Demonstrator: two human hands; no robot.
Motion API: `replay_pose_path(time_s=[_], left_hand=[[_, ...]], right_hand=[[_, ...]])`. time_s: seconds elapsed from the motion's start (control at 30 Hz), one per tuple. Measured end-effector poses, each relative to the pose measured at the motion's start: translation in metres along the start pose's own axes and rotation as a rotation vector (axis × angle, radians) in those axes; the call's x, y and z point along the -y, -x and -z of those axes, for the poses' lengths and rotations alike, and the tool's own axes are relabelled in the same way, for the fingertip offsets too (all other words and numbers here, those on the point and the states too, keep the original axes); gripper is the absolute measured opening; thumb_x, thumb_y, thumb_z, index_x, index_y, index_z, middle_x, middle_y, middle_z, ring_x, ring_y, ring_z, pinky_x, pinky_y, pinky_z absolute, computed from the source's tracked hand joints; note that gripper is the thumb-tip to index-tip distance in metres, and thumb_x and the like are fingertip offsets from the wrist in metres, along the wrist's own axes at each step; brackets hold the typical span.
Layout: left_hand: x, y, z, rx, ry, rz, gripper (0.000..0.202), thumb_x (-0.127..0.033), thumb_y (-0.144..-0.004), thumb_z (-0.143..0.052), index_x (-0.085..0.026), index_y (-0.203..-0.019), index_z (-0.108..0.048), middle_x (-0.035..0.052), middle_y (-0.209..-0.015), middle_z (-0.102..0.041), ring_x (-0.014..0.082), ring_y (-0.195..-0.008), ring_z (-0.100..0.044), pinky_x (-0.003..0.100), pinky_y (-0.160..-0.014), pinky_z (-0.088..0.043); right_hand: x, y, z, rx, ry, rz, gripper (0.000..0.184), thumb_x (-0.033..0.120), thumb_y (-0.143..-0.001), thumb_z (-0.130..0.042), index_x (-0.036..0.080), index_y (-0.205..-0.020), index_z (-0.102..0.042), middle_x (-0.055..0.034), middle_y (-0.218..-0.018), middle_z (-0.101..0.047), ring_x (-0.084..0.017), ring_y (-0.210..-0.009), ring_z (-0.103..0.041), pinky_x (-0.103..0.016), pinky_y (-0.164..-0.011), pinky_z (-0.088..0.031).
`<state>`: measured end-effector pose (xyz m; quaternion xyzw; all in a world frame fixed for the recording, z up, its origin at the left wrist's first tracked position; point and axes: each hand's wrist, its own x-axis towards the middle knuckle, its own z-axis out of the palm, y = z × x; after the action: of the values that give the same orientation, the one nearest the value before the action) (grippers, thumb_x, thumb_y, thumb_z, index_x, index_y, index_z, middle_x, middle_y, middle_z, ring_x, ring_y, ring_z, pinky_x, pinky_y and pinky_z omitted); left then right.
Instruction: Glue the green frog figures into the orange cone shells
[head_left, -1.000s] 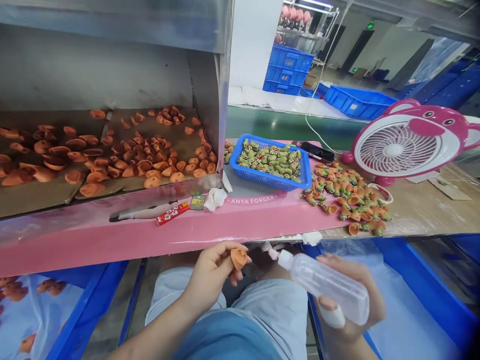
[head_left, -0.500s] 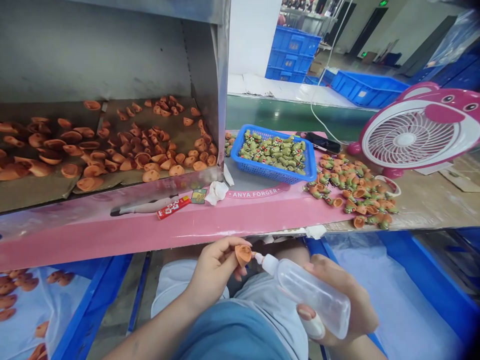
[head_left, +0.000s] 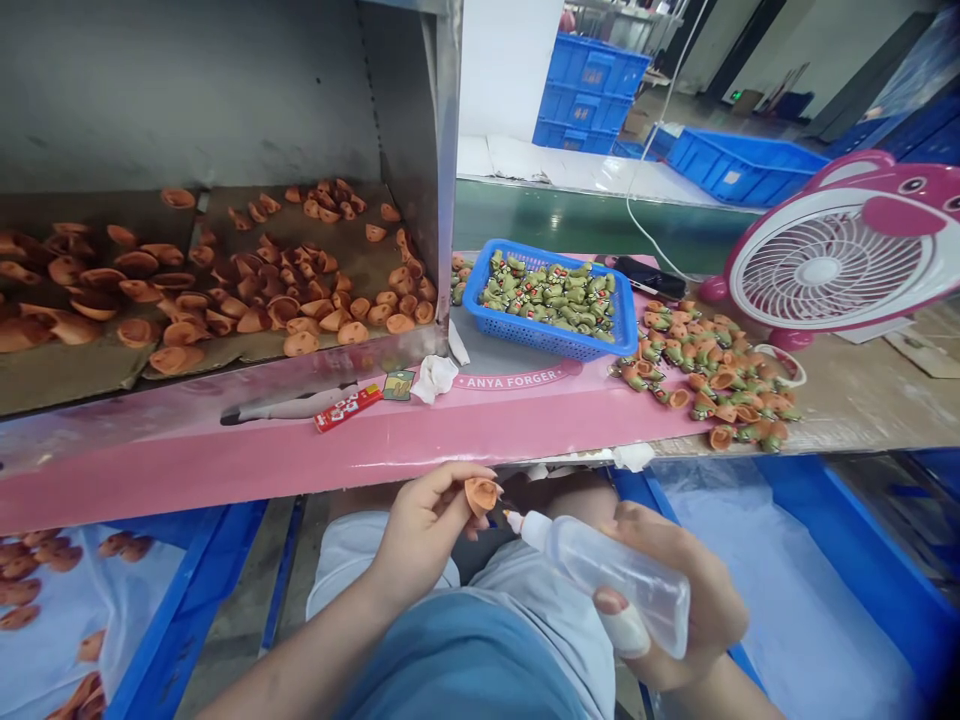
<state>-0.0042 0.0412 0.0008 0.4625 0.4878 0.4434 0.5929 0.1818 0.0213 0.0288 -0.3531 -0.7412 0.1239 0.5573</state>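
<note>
Between the thumb and fingers of my left hand (head_left: 431, 525) is a small hollow orange piece (head_left: 481, 496), its open side turned up toward me. My right hand (head_left: 686, 580) is wrapped round a clear squeeze bottle (head_left: 611, 575) that lies tilted, its narrow nozzle (head_left: 514, 521) pointing at the orange piece. A small gap separates the nozzle tip from the piece. Something whitish covers a finger of my right hand under the bottle. Both hands are over my lap, just in front of the table edge.
A blue basket (head_left: 551, 345) of green figures stands on the pink mat (head_left: 420, 430). Right of it lie several orange-and-green pieces (head_left: 724, 380) beside a pink fan (head_left: 825, 260). A metal booth (head_left: 448, 150) holds many orange pieces. Blue bins (head_left: 847, 570) flank my legs.
The nozzle has drawn back slightly from the orange piece, where it was touching or nearly touching the rim. Both hands keep their holds. The camera view has shifted a little.
</note>
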Motion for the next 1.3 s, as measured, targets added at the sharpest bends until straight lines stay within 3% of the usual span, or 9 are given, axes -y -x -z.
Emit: replay_pose_path(time_s=[0.13,0.3,0.67,1.3], left_hand=[[0.001,0.0,0.001,0.004,-0.05,-0.056,0.016,-0.016,-0.077,-0.049,-0.017,-0.085,-0.062,0.0033,-0.074,-0.065,0.0092,-0.055,-0.055,0.021,-0.049,-0.047],[0.0,0.0,0.001,0.004,0.009,-0.029,0.013,-0.016,-0.076,-0.051,-0.017,-0.082,-0.062,0.0029,-0.072,-0.065,0.0089,-0.052,-0.054,0.02,-0.047,-0.046],[-0.001,0.0,-0.002,0.026,0.098,0.018,0.012,-0.019,-0.075,-0.054,-0.016,-0.081,-0.062,0.0024,-0.07,-0.066,0.0082,-0.049,-0.053,0.019,-0.045,-0.045],[0.002,-0.001,0.0,0.006,0.066,0.038,0.011,-0.018,-0.074,-0.054,-0.015,-0.081,-0.062,0.0028,-0.069,-0.066,0.0083,-0.048,-0.053,0.02,-0.045,-0.045]], right_hand=[[0.0,-0.002,-0.003,-0.018,0.043,-0.017,0.03,0.023,-0.069,-0.056,0.013,-0.097,-0.053,-0.0034,-0.065,-0.053,-0.014,-0.052,-0.049,-0.028,-0.043,-0.041],[0.001,-0.004,-0.007,0.004,0.025,-0.015,0.03,0.022,-0.07,-0.056,0.012,-0.098,-0.053,-0.0043,-0.068,-0.055,-0.016,-0.055,-0.052,-0.029,-0.045,-0.042],[-0.003,0.002,-0.009,-0.016,-0.038,-0.009,0.039,0.02,-0.064,-0.059,0.012,-0.102,-0.053,-0.004,-0.067,-0.053,-0.014,-0.05,-0.046,-0.028,-0.041,-0.039],[-0.003,-0.001,-0.008,0.033,-0.048,-0.028,0.03,0.019,-0.064,-0.059,0.012,-0.092,-0.053,-0.003,-0.064,-0.053,-0.012,-0.047,-0.044,-0.026,-0.039,-0.036]])
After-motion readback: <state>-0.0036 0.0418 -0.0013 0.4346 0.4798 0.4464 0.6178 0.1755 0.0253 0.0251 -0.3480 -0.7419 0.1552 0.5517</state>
